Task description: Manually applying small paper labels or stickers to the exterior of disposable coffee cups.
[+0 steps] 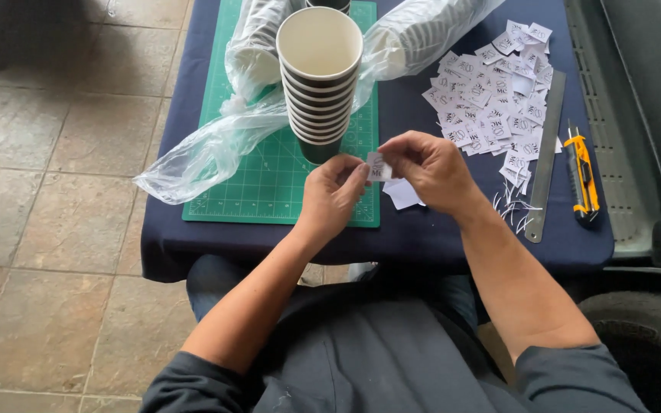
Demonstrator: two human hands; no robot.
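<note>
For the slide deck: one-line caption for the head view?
Both hands, left hand and right hand, pinch a small printed paper square beside stacked paper cups on a green cutting mat.

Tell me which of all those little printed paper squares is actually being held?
The small printed square pinched between the left hand and right hand, in front of the stacked cups. The others lie in a loose pile on the dark cloth.

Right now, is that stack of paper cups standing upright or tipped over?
Upright. The stack of paper cups stands on the green cutting mat, mouths up; the top cup looks empty.
</note>
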